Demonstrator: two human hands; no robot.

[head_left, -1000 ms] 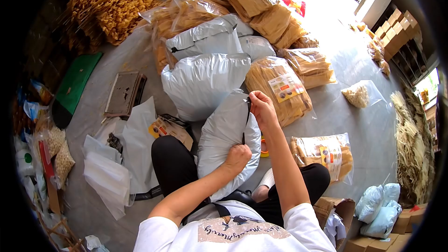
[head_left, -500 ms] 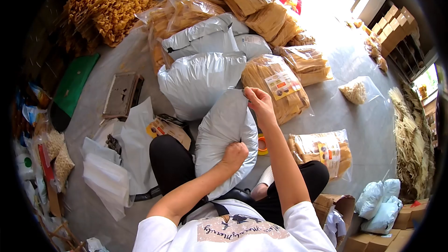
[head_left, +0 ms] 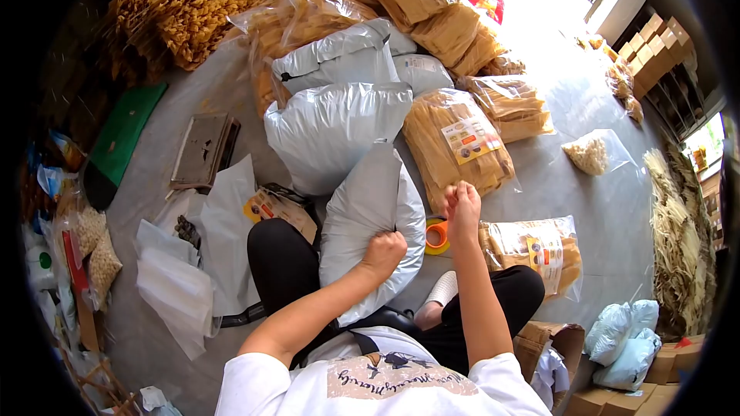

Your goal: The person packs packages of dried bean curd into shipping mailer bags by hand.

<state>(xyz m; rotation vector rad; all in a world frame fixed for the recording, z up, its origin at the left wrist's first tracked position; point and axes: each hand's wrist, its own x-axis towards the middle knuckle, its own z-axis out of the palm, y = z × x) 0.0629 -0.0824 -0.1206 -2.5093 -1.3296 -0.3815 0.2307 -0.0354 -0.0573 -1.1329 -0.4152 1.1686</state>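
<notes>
A: I'm on the head view from here. Where's the grey bag (head_left: 366, 216) lying?
B: It's sitting upright-ish between the knees, long axis running from the lap outward, top corner pointing at the big silver bag (head_left: 331, 135). Left hand (head_left: 385, 254) is the nearer one. It's resting right on the bag.
A: Left grip?
B: Closed fist, knuckles up, pinching plastic at the bag's right-hand side, about midway along. I'm seeing creases running out from it.
A: And the right hand (head_left: 462, 208)?
B: It's hanging off to the right of the grey bag, clear of it. Fingertips are pressing together, not spread. I can't tell whether anything thin is sitting between them.
A: What's it near?
B: In my view it's overlapping the lower end of the labelled clear bag (head_left: 462, 150); I can't confirm contact. The orange tape roll (head_left: 443, 227) is lying just beside it, between that hand and the grey bag.
</notes>
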